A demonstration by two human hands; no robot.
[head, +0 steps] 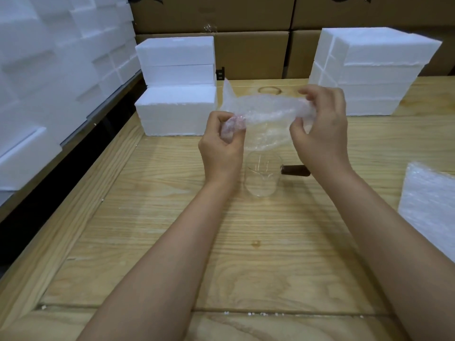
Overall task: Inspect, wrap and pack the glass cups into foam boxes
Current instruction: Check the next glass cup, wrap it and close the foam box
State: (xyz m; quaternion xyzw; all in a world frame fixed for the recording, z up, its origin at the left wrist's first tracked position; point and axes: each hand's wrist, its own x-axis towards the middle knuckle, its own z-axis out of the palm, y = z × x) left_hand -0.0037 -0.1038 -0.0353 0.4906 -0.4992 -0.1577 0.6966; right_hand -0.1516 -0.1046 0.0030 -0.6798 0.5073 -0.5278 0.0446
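Here, left hand [222,146] and right hand [320,129] raised mid-frame, each pinching a bubble wrap sheet [268,112]. Below, clear glass cup [262,175] upright on the wooden table [172,242].

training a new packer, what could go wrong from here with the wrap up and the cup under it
1. The cup stands bare on the table right under both hands; a dropped wrist could knock it over.
2. The left hand and right hand hold the bubble wrap bunched up, so it may cover the glass unevenly.
3. The cup's dark handle sticks out and could snag or stay unpadded.
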